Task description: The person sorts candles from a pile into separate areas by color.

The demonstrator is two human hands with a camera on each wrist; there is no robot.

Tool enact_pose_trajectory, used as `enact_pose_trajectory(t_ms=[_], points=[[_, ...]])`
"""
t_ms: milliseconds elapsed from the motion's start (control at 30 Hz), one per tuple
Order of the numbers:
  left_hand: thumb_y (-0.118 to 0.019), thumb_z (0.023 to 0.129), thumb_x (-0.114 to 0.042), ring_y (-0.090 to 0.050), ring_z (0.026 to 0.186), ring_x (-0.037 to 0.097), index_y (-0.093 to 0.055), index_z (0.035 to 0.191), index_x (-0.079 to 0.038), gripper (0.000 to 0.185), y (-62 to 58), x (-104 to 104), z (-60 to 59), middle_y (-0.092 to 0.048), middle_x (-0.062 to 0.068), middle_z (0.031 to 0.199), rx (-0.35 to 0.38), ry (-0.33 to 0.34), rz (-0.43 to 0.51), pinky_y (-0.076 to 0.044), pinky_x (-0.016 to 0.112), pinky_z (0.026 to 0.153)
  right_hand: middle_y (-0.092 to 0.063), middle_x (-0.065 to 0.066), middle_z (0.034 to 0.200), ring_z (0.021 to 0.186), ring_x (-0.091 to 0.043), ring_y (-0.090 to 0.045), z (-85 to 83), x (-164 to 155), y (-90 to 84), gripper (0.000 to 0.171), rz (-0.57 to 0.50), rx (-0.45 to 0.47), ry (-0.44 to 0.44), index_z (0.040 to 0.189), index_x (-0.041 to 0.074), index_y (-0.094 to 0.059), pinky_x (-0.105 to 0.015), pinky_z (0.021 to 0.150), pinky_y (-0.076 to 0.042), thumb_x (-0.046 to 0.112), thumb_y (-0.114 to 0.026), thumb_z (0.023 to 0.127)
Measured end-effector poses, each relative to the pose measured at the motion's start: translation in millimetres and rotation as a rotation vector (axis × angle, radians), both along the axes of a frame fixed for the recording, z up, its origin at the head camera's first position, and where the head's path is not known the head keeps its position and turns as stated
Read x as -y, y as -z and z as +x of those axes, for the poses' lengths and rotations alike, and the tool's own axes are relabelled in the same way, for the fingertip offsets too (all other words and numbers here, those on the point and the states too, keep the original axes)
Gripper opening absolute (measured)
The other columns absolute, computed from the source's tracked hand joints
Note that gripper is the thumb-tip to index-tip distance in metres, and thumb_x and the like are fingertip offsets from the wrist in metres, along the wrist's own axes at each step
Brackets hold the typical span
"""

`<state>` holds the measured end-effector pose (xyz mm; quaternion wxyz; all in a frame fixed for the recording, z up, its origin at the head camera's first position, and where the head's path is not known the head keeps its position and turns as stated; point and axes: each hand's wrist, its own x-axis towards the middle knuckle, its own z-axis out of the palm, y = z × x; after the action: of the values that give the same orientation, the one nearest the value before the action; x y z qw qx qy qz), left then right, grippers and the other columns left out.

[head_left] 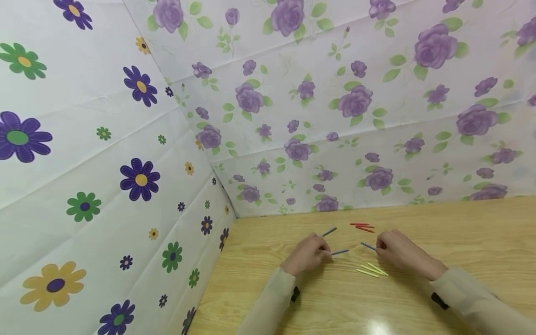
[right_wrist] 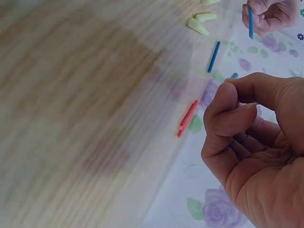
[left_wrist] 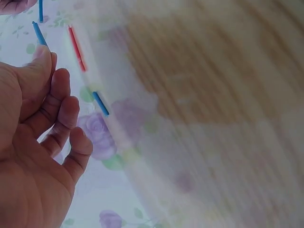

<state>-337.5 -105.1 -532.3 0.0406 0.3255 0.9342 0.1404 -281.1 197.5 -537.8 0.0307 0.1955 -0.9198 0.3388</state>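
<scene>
Between thumb and index finger, my left hand [head_left: 309,253] [left_wrist: 38,133] pinches a thin blue stick [head_left: 340,251] [left_wrist: 40,33], its free end pointing right. Facing it, my right hand [head_left: 404,251] [right_wrist: 261,126] pinches a second blue stick [head_left: 368,245] whose free end points left; its tip [right_wrist: 234,75] barely shows past the fingers in the right wrist view. The two sticks are apart, with a small gap between their ends. A third blue stick [head_left: 329,231] [left_wrist: 100,103] lies on the table just beyond my left hand.
Several red sticks [head_left: 362,226] [right_wrist: 187,118] lie together on the wooden table [head_left: 469,242] beyond the hands. Several yellow-green sticks [head_left: 371,270] lie nearer, between the forearms. Flower-printed sheets [head_left: 293,102] rise behind and on the left.
</scene>
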Motion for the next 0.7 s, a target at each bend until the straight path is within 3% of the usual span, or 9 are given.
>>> enact_pose_trajectory(t_ms=[233, 700], points=[[-0.069, 0.107, -0.032, -0.054, 0.088, 0.002, -0.083, 0.105, -0.019, 0.019, -4.4, 7, -2.7, -0.077, -0.008, 0.100, -0.055, -0.033, -0.014, -0.052, 0.017, 0.079, -0.060, 0.005, 0.068, 0.057, -0.005, -0.043, -9.0, 7, -4.3, 0.024, 0.012, -0.012, -0.011, 0.077, 0.010, -0.070, -0.021, 0.053, -0.037, 0.000, -0.069, 0.100], [-0.072, 0.106, -0.029, -0.056, 0.088, 0.005, -0.084, 0.103, -0.014, 0.019, -8.9, 20, -11.9, -0.079, -0.003, 0.103, -0.068, -0.122, 0.057, -0.051, 0.019, 0.075, -0.058, 0.006, 0.067, 0.058, -0.004, -0.040, -25.0, 25, -6.7, 0.023, -0.007, -0.010, -0.061, 0.079, 0.010, -0.071, -0.021, 0.056, -0.034, 0.000, -0.069, 0.099]])
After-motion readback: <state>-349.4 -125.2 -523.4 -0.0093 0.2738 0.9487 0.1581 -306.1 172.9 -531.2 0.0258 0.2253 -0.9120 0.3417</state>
